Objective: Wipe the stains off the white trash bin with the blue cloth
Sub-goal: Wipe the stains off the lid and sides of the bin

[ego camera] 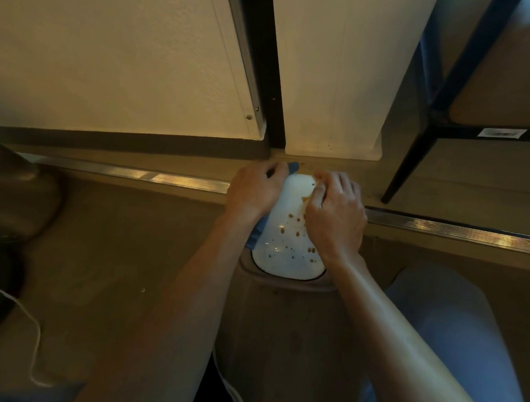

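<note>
The white trash bin (289, 233) is seen near the centre of the view, lying tilted on the floor (116, 254) with its far end toward the wall (111, 54) at twelve o'clock. Brown stains (297, 233) are scattered over its upper surface, thickest toward three o'clock. The left hand (252, 191) is laid against the bin's nine o'clock side with its fingers curled over the blue cloth (256, 234) — the cloth is pressed between palm and bin, one corner showing past the fingertips at twelve o'clock, the rest hanging out below the wrist. The right hand (336, 213) is clamped on the bin's three o'clock edge, fingers bent over the rim. A metal floor strip (173, 177) is crossed by both hands. Black furniture legs (413, 159) are seen at two o'clock, and a thin white cord (33, 327) lies at eight o'clock.
</note>
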